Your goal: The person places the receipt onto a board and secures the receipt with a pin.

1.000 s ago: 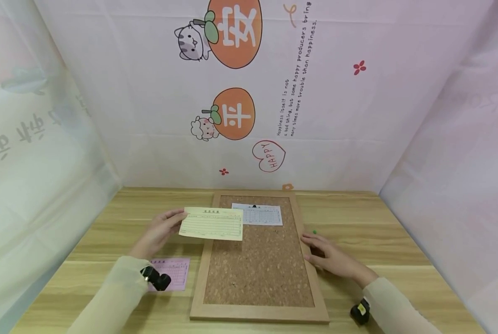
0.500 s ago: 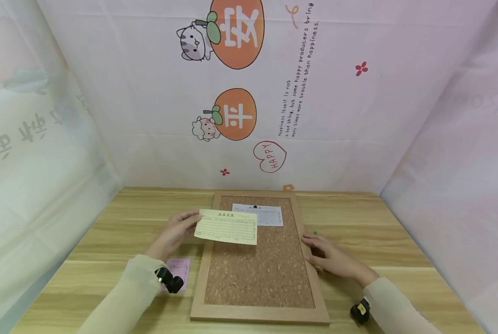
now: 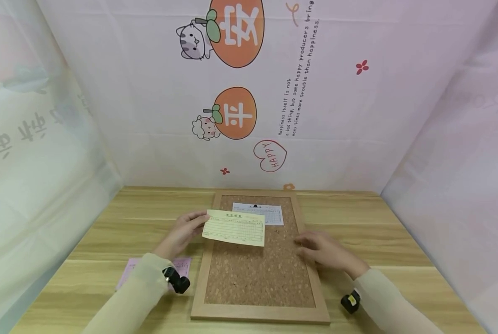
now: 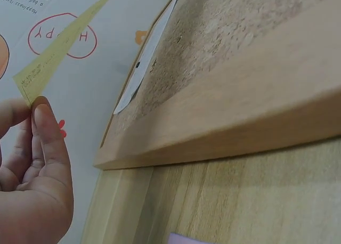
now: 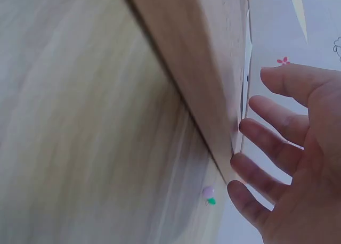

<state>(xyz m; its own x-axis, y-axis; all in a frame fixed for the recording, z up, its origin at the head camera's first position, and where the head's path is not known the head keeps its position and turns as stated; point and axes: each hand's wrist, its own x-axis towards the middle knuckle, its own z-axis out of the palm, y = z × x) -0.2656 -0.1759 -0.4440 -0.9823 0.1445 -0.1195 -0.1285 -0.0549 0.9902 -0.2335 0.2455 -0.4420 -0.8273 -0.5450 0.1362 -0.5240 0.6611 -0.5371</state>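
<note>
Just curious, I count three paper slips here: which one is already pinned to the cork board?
The white slip at the board's far end, with a dark pin at its top edge. The yellow slip is in the left hand; the pink slip lies on the table.

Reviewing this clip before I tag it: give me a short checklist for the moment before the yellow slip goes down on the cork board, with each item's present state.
1. Left hand pinches the yellow slip at its left edge: ok.
2. Slip is over the cork board: ok; whether it touches the cork, cannot tell.
3. Free cork below the white slip, which is pinned at the top by a black pin: ok.
4. Yellow slip clears the white slip: not ok, it overlaps its lower left part.
5. Right hand holds a pin: not ok, its fingers are spread and hold nothing.
6. Spare pins within reach: ok, a green pin and a pale one lie by the frame.
</note>
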